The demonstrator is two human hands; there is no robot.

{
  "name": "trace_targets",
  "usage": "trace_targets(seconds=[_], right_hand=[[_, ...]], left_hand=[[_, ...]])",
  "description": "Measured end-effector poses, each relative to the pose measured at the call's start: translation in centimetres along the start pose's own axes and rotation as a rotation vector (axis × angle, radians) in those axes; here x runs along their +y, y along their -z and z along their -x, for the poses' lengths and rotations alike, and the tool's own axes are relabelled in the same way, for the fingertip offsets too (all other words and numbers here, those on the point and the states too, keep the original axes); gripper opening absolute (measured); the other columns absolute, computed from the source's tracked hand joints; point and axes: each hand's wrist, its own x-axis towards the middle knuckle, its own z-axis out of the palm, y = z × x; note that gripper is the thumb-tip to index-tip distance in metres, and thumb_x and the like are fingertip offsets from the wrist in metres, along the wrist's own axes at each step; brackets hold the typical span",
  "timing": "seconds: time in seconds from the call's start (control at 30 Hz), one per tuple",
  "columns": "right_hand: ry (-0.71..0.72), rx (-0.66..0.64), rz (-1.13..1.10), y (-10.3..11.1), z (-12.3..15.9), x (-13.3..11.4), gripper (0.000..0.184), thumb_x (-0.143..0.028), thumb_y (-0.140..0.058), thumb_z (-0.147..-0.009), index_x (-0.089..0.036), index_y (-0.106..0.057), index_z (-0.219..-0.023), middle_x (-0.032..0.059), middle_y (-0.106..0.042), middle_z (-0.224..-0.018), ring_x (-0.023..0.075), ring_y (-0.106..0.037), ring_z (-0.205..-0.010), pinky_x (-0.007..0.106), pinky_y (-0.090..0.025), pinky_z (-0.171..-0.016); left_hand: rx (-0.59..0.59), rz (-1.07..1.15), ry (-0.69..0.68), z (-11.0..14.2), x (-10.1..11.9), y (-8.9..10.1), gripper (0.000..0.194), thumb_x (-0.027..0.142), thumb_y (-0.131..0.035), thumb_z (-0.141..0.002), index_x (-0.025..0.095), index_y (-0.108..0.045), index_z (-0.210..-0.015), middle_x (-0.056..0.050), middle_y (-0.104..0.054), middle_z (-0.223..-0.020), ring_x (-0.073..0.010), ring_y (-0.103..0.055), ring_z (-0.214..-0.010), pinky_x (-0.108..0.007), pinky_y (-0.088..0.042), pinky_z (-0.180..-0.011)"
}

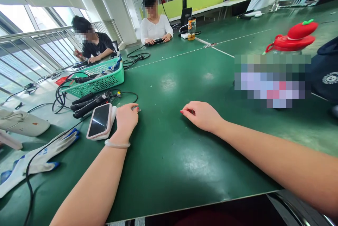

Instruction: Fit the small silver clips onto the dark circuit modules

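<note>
My left hand (127, 117) rests on the green table (169, 148), fingers curled over a small metal object (138, 109) that peeks out at the fingertips; I cannot make out what it is. A phone in a pink case (99, 120) lies face up just left of that hand. A pale bangle (117, 144) circles the left wrist. My right hand (202, 115) lies knuckles up near the table's middle, fingers curled under loosely, and nothing shows in it.
A green basket (99, 80) with cables stands at the left, with black handheld tools (89, 103) and cords before it. White and blue gloves (39, 159) lie near the left edge. A red-lidded bottle (292, 39) stands at the right. Two people sit at the far side.
</note>
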Motion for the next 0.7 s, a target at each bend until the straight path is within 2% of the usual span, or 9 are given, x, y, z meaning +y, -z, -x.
trace_targets(seconds=[0.13,0.2,0.33,0.47,0.57,0.7], right_hand=[[0.04,-0.024,-0.054,-0.1,0.0,0.2,0.03,-0.035,-0.045,-0.09,-0.02,-0.067,-0.076,0.002,-0.063,-0.074,0.0139,-0.054,-0.067,0.027,-0.039,-0.062],[0.074,-0.054,-0.081,-0.3,-0.1,0.3,0.027,-0.035,-0.047,-0.089,-0.02,-0.067,-0.077,0.0018,-0.063,-0.075,0.0138,-0.055,-0.068,0.027,-0.04,-0.062],[0.101,-0.126,-0.072,-0.7,-0.3,0.4,0.017,-0.032,-0.055,-0.085,-0.021,-0.068,-0.082,0.0017,-0.063,-0.076,0.0138,-0.056,-0.07,0.026,-0.041,-0.064],[0.117,-0.157,-0.021,-0.8,-0.4,0.4,0.015,-0.03,-0.063,-0.08,-0.02,-0.067,-0.09,0.0018,-0.062,-0.078,0.0148,-0.056,-0.072,0.026,-0.041,-0.065],[0.116,-0.173,-0.001,-0.8,-0.4,0.4,0.017,-0.029,-0.065,-0.079,-0.019,-0.067,-0.094,0.0021,-0.063,-0.081,0.0152,-0.057,-0.074,0.027,-0.042,-0.066],[0.099,-0.189,0.015,-1.0,-0.3,0.4,0.024,-0.03,-0.064,-0.08,-0.02,-0.067,-0.103,0.0019,-0.062,-0.084,0.0157,-0.058,-0.076,0.028,-0.045,-0.069]], left_hand=[[-0.048,0.276,0.067,-0.7,-0.5,-1.1,0.036,0.03,-0.047,-0.082,0.019,-0.068,-0.108,-0.006,-0.07,-0.083,-0.0195,-0.061,-0.074,-0.031,-0.047,-0.07],[-0.105,0.331,0.03,-0.5,-0.1,-1.5,0.037,0.031,-0.046,-0.082,0.019,-0.067,-0.111,-0.005,-0.07,-0.082,-0.018,-0.06,-0.069,-0.03,-0.046,-0.067],[-0.313,0.422,-0.24,1.6,3.1,-1.4,0.033,0.031,-0.049,-0.084,0.021,-0.068,-0.108,-0.005,-0.071,-0.091,-0.0181,-0.062,-0.079,-0.031,-0.047,-0.078],[-0.511,0.684,-0.476,4.9,6.5,-0.6,0.032,0.032,-0.049,-0.087,0.023,-0.065,-0.113,-0.005,-0.068,-0.106,-0.0174,-0.062,-0.096,-0.03,-0.046,-0.089],[-0.481,0.757,-0.516,6.0,7.3,-0.3,0.03,0.031,-0.049,-0.088,0.024,-0.065,-0.113,-0.005,-0.067,-0.11,-0.0169,-0.061,-0.098,-0.031,-0.045,-0.092],[-0.363,0.703,-0.404,5.4,6.6,-0.5,0.028,0.028,-0.05,-0.087,0.025,-0.066,-0.11,-0.004,-0.069,-0.107,-0.0182,-0.061,-0.1,-0.033,-0.044,-0.094]])
